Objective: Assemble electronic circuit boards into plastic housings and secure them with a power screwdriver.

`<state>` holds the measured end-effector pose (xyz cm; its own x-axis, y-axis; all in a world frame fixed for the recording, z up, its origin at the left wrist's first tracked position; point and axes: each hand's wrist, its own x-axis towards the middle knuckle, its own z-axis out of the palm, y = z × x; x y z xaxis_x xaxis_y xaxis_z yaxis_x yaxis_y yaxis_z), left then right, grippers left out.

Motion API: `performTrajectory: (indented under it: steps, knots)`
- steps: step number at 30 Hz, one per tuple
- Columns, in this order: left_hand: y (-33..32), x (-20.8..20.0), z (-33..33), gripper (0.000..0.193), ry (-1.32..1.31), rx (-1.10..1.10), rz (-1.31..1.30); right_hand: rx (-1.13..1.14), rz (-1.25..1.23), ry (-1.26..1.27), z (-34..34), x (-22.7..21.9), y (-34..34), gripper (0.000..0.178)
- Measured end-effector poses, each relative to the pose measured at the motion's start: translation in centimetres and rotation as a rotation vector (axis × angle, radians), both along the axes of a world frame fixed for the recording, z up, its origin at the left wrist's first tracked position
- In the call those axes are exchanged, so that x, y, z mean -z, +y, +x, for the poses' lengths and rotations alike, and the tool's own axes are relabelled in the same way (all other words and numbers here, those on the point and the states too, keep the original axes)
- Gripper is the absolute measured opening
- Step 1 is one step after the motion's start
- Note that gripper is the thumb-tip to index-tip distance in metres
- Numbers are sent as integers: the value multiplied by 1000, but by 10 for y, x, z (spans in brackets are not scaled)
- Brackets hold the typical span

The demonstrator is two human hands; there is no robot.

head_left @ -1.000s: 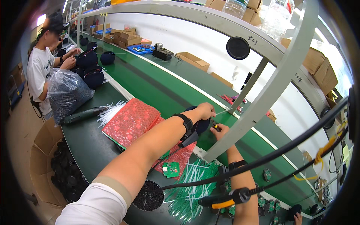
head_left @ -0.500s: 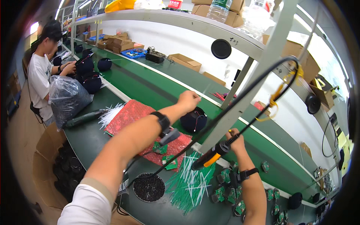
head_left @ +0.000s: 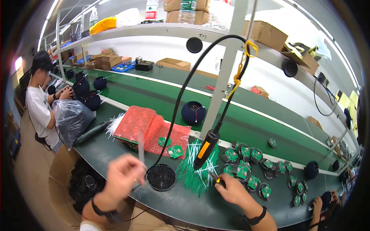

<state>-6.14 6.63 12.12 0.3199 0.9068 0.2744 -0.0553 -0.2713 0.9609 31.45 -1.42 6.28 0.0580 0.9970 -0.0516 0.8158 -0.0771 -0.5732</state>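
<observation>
A bare strip of bench (head_left: 189,206) runs between the left hand (head_left: 124,175) and the right hand (head_left: 232,188), in front of the dish (head_left: 162,178) and the strips (head_left: 195,178). Over the strips hangs the driver (head_left: 206,150), its cable (head_left: 178,104) looping across the post (head_left: 222,84) and down left of the ball (head_left: 192,112). Boards (head_left: 243,171) crowd the bench behind the right hand, while the belt (head_left: 148,92) lies bare left of the ball.

Ceiling tubes (head_left: 345,59) glare brightly, the left hand (head_left: 124,174) blurs, and the shelf (head_left: 154,30) bows toward darkened edges.
</observation>
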Motion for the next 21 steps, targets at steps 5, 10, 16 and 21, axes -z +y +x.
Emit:
performTrajectory:
  steps: [5, 10, 16, 21]
  knots:
    - [-41, 55, 74, 20, 222, 399, -231, -103, 9, -306, -12, 15, -19, 42]
    - [-3, 92, 134, 14, 569, 331, 341, -179, 180, -425, 0, 33, -23, 43]
    - [20, 111, 165, 16, 750, 215, 536, -130, 175, -441, 7, 35, -30, 45]
    - [26, 107, 168, 20, 901, 154, 518, -132, 195, -402, 6, 33, -32, 45]
